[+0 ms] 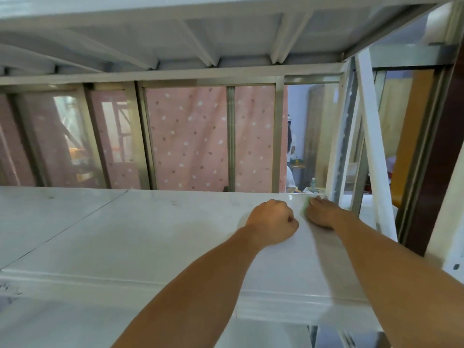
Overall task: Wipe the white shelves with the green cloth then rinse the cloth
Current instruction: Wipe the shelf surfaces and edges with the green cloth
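Note:
A white shelf point(125, 229) spans the view below me, with another shelf's underside point(175, 33) above it. My right hand point(324, 213) lies at the shelf's far right corner, pressing down on the green cloth point(305, 209); only a thin green strip shows at the hand's left edge. My left hand point(272, 222) rests on the shelf just left of it, curled into a fist with nothing visible in it.
White slanted shelf posts point(374, 146) rise at the right, close to my right hand. Behind the shelf stands a metal-framed glass partition with a pink dotted curtain point(190, 136). A dark brown door frame point(431, 172) is at the far right.

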A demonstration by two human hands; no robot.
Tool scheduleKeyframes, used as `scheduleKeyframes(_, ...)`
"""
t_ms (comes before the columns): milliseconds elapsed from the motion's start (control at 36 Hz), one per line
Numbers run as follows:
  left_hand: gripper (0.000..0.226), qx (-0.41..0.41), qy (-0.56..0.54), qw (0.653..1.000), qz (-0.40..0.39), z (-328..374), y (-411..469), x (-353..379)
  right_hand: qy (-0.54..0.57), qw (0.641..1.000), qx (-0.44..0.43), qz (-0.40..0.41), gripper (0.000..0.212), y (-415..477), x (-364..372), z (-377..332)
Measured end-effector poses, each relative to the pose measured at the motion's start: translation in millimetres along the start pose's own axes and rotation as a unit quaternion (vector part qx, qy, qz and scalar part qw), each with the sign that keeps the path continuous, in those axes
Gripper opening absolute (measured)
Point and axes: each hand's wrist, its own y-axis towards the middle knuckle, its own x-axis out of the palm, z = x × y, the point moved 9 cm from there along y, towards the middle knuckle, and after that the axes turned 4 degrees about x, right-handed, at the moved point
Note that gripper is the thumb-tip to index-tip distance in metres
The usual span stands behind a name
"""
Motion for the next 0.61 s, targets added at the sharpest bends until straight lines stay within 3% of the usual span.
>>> scheduleKeyframes(111,0.032,-0.01,0.027,1.0,-0.003,-33.7,-17.0,-17.9,-0.049,0.998,0.001,-0.028,0.062,1.8,15.4,-20.7)
scheduleKeyframes(278,0.03,-0.041,0.054,0.998,0.019,-101.3,-54.8,-59.4,-0.03,0.998,-0.019,-0.048,0.064,0.1,34.9,-74.0)
scheduleKeyframes(500,0.038,-0.147,0.062,0.987,0.014,-238.8,-140.6,-104.2,-0.026,0.997,-0.044,-0.059,0.068,-7.9,63.0,-174.2)
scheduleKeyframes(611,0.038,-0.13,0.052,0.99,0.013,-268.7,-165.6,-121.4,-0.021,0.997,-0.046,-0.063,0.068,-12.3,74.0,-212.8)
